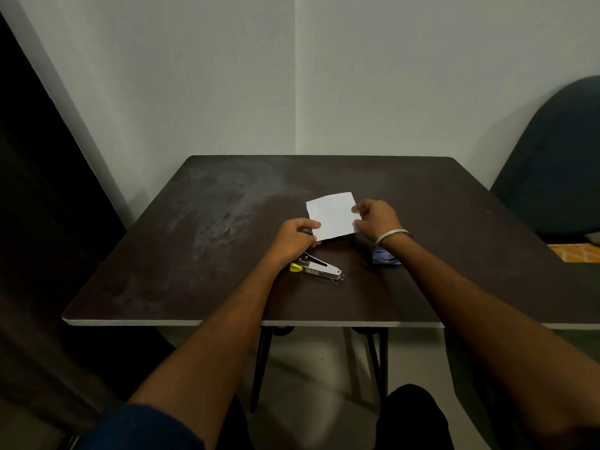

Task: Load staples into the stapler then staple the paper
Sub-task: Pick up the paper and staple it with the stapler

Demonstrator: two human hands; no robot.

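A small white folded paper [331,215] is lifted slightly above the dark table [194,254], near its middle. My left hand [293,238] pinches its lower left corner. My right hand [378,220] pinches its right edge; a metal bangle sits on that wrist. A silver stapler [319,269] with a yellow end lies on the table just below my left hand, partly hidden by my forearm. A small bluish staple box [384,256] lies under my right wrist, mostly hidden.
The table stands in a wall corner. A dark blue chair back [558,164] rises at the right, with an orange patterned cloth [574,253] beside it. A dark curtain [39,222] hangs at the left. My knees show below the table's front edge.
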